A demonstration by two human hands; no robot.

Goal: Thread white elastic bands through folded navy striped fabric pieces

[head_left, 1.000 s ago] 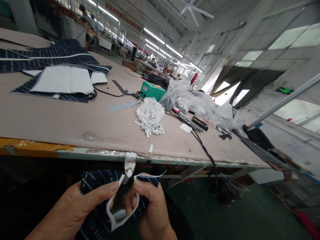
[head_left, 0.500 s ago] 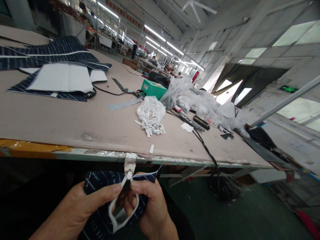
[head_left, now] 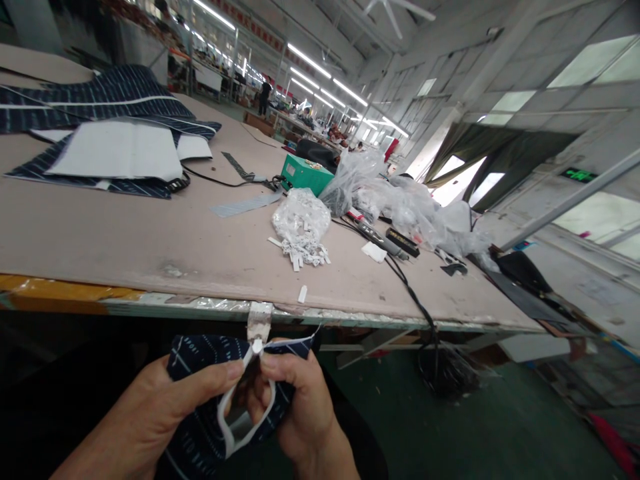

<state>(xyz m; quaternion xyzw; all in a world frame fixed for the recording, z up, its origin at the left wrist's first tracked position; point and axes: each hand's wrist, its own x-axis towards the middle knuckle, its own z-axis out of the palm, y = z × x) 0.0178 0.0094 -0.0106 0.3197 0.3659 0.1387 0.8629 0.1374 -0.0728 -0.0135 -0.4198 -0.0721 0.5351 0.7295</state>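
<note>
At the table's front edge I hold a navy printed fabric piece [head_left: 203, 348] edged with white zipper tape [head_left: 226, 427]. My left hand [head_left: 167, 403] is closed on its left side, thumb pressed along the tape. On the other side my right hand [head_left: 306, 403] pinches the fabric and tape between thumb and curled fingers. Between my thumbs the tape spreads into an open loop. Its two strands meet at a small white piece, seemingly a zipper slider [head_left: 257, 346], at the lower end of a worn metal bracket [head_left: 259, 317] on the table edge. Some fingertips are hidden behind the fabric.
On the table [head_left: 150, 240] lie a clear bag of small white pieces [head_left: 301, 223], a green box [head_left: 306, 175], a grey pen-shaped tool [head_left: 383, 240] and crumpled plastic bags [head_left: 410, 207]. Striped navy panels [head_left: 120, 100] lie at left. A black cable [head_left: 415, 300] hangs over the edge.
My hands keep the same hold on the fabric and have barely shifted. The view has tilted very slightly. The white piece stays at the bracket.
</note>
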